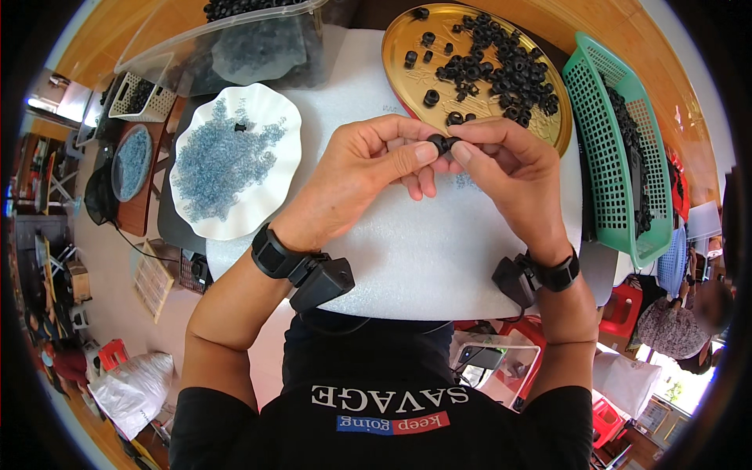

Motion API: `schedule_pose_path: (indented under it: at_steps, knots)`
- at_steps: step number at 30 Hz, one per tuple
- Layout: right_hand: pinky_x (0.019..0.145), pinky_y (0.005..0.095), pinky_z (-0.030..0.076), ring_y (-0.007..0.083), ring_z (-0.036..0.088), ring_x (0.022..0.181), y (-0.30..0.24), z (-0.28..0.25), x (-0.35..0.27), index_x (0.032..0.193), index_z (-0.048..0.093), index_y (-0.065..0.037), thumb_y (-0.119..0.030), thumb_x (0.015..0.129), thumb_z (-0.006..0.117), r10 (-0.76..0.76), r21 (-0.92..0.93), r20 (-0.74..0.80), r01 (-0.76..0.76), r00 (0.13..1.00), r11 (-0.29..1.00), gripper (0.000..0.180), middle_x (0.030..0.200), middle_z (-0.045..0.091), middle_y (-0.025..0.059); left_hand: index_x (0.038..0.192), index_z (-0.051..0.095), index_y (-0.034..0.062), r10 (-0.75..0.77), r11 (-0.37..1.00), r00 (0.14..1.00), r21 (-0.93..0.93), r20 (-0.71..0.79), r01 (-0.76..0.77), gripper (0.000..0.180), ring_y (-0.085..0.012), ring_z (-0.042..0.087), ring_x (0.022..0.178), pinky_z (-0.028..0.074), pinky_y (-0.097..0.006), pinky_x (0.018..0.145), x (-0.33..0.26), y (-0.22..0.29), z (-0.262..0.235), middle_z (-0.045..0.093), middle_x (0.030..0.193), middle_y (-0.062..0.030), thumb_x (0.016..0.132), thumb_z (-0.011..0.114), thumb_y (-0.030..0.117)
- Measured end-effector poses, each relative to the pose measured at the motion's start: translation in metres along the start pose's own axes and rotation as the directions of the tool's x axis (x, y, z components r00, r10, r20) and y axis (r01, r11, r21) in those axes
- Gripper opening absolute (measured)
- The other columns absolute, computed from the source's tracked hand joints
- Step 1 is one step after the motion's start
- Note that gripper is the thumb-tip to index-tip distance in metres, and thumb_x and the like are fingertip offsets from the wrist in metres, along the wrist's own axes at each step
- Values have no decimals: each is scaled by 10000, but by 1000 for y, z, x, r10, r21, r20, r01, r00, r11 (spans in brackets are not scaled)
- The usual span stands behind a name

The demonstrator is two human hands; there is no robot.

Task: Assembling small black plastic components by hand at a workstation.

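My left hand [352,164] and my right hand [517,168] meet over the table, just short of a round gold tray. Between both thumbs and fingertips I pinch a small rounded black plastic part [443,144], which looks like a cord lock; the fingers partly hide it. Loose black parts of similar kind [525,82] lie heaped on the gold tray [401,88], with a few scattered at its left. Left of my left hand stands a white wavy-edged plate [290,153] heaped with tiny bluish coils that look like springs [223,160].
A green mesh basket [656,235] of black pieces stands at the right. At the back left is a clear plastic bin [176,43] with more black parts. White foam sheeting [376,266] covers the table. A side table holds another bowl of bluish pieces [133,160].
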State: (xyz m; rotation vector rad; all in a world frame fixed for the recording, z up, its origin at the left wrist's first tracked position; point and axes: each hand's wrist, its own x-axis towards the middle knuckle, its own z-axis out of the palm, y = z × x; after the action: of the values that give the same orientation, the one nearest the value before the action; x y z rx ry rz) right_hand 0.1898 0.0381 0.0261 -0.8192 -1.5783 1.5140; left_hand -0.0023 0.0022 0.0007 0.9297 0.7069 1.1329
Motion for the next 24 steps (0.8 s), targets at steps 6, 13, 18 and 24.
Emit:
schedule_pose_path:
  at_steps: [6, 13, 18, 24]
  knots:
    - [747, 222, 506, 94, 640, 828, 5, 0, 0, 1010, 660, 21, 23, 848, 623, -77, -111, -46, 72, 996, 991, 166, 899, 662, 47, 1113, 596, -7, 9, 1000, 1000, 25, -27, -9, 209, -133, 616, 707, 510, -256, 665, 1, -1, 1, 669, 916, -104, 950, 563, 120]
    - [648, 261, 507, 181, 628, 729, 6, 4, 1, 948, 664, -3, 72, 757, 661, -492, -655, 104, 432, 864, 620, 206, 846, 622, 88, 1117, 602, -29, 88, 965, 994, 253, -69, -68, 218, -126, 623, 723, 507, -246, 662, 0, -3, 5, 666, 896, -91, 940, 571, 94]
    - [641, 270, 500, 199, 621, 729, 8, 4, 1, 920, 665, -11, 67, 755, 667, -478, -643, 87, 416, 874, 644, 183, 851, 615, 98, 1117, 603, -23, 101, 958, 991, 278, -88, -73, 209, -121, 620, 718, 504, -239, 659, 0, -4, 6, 663, 886, -89, 945, 562, 88]
    - [699, 232, 501, 112, 616, 807, 4, -7, 2, 958, 671, 12, 21, 829, 654, -173, -290, 19, 171, 985, 942, 130, 918, 643, 62, 1165, 561, -9, 163, 952, 986, 264, -21, -152, 235, -120, 618, 709, 507, -245, 659, 1, -4, 5, 656, 872, -99, 944, 557, 68]
